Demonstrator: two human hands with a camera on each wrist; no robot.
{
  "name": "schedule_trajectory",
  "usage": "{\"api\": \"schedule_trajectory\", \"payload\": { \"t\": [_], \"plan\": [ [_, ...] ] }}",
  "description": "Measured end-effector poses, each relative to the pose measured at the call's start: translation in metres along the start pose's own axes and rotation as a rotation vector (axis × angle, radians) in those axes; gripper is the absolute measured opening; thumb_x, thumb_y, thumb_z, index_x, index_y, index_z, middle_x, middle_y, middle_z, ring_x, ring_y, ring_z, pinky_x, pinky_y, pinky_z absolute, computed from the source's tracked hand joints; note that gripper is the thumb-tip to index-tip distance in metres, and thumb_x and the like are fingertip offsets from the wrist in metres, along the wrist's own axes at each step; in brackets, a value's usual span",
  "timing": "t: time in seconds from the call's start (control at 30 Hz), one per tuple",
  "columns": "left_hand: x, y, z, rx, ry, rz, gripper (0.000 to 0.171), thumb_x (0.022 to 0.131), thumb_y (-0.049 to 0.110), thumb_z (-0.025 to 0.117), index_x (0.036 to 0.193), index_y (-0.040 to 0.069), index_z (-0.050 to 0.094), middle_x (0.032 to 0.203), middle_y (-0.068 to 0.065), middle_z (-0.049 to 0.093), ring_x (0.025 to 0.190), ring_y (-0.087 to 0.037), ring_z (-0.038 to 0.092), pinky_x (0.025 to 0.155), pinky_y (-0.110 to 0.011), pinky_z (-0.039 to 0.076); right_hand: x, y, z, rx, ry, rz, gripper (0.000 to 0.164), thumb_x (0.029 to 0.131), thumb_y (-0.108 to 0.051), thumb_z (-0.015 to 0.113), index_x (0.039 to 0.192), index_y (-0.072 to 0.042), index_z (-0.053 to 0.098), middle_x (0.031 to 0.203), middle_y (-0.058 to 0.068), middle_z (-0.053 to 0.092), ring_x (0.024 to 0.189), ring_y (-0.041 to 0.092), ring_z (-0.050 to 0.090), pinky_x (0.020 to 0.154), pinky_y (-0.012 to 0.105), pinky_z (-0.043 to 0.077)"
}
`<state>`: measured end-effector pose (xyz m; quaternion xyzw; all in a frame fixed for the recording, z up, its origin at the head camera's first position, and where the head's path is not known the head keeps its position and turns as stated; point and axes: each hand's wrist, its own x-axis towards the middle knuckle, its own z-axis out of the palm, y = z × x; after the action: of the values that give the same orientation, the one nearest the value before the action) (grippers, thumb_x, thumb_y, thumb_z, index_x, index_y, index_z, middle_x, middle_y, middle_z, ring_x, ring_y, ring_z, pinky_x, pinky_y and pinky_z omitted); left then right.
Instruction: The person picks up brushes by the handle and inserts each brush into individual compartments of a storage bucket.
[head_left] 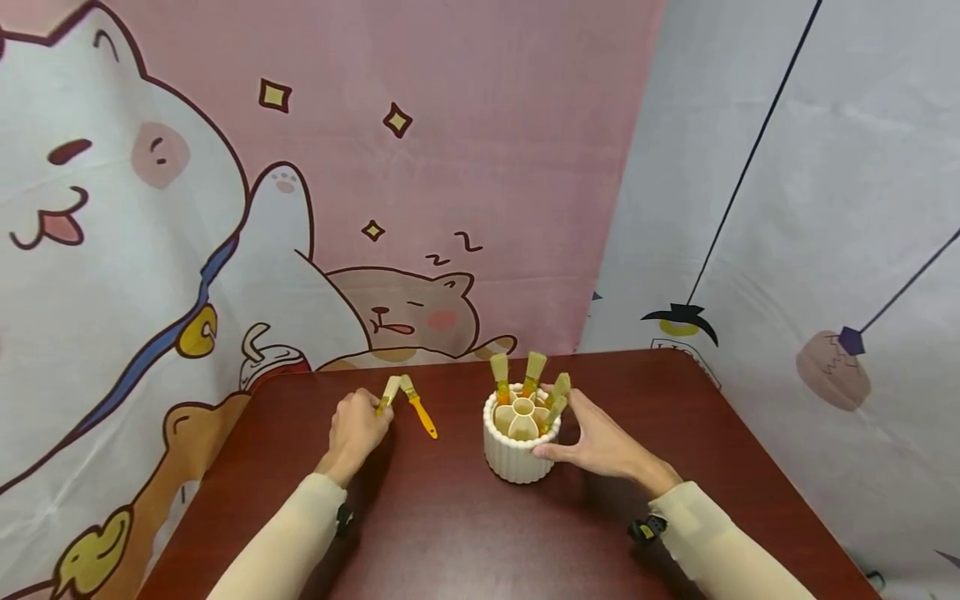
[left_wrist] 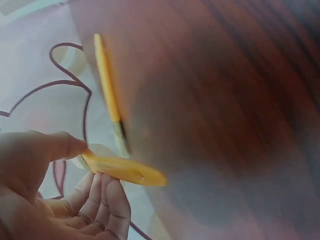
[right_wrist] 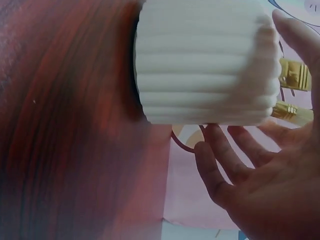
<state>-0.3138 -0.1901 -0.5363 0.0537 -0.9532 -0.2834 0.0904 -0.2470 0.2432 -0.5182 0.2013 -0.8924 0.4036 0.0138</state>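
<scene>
My left hand (head_left: pixel 356 432) pinches a small paintbrush with a yellow handle (left_wrist: pixel 127 171) between thumb and fingers; its pale bristles (head_left: pixel 391 390) show in the head view. Just right of it, another yellow-handled paintbrush (head_left: pixel 422 412) lies on the table. A white ribbed brush holder (head_left: pixel 519 460) with petal-shaped compartments stands upright on the table, and several paintbrushes (head_left: pixel 534 372) stand in it, bristles up. My right hand (head_left: pixel 606 440) grips this holder at its right side, thumb near the front rim and fingers around the far side.
The dark red-brown table (head_left: pixel 442 542) carries all these things. Behind it hangs a pink cloth (head_left: pixel 465 150) printed with cartoon animals, and a pale grey printed cloth (head_left: pixel 780 208) hangs at the right.
</scene>
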Motion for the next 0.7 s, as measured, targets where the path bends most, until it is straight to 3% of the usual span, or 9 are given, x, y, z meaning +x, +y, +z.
{"api": "schedule_trajectory", "payload": {
  "t": [0.2,0.3,0.5,0.7],
  "plan": [
    [-0.007,0.013,-0.009,-0.096,0.061,0.066,0.032,0.103,0.029,0.087,0.119,0.003,0.079,0.110,-0.017,0.078,0.090,-0.030,0.075,0.080,-0.049,0.065,0.003,0.003,-0.003,0.028,0.009,0.018,0.100,0.092,-0.056,0.099,0.171,-0.016,0.051,0.164,0.008,0.067,0.139,0.029,0.073,0.120,0.066,0.057],
    [-0.013,0.024,-0.013,-0.160,0.084,0.103,0.032,0.103,0.027,0.089,0.121,0.003,0.078,0.112,-0.019,0.080,0.088,-0.027,0.075,0.080,-0.045,0.066,0.002,0.004,-0.003,0.019,0.022,0.026,0.100,0.091,-0.057,0.100,0.170,-0.017,0.053,0.165,0.008,0.067,0.142,0.032,0.072,0.122,0.068,0.056],
    [-0.026,0.048,-0.021,-0.285,0.131,0.168,0.028,0.103,0.022,0.090,0.120,0.003,0.079,0.107,-0.016,0.083,0.082,-0.021,0.075,0.067,-0.025,0.058,0.002,0.003,-0.001,0.003,0.048,0.054,0.101,0.088,-0.058,0.101,0.167,-0.016,0.055,0.161,0.008,0.069,0.140,0.029,0.072,0.118,0.061,0.059],
    [-0.036,0.065,-0.027,-0.362,0.127,0.202,0.027,0.103,0.023,0.090,0.121,0.006,0.080,0.108,-0.013,0.083,0.088,-0.023,0.078,0.071,-0.021,0.059,0.003,0.003,0.003,-0.016,0.069,0.058,0.100,0.086,-0.060,0.102,0.164,-0.018,0.055,0.160,0.008,0.069,0.143,0.032,0.070,0.120,0.064,0.058]
  ]
}}
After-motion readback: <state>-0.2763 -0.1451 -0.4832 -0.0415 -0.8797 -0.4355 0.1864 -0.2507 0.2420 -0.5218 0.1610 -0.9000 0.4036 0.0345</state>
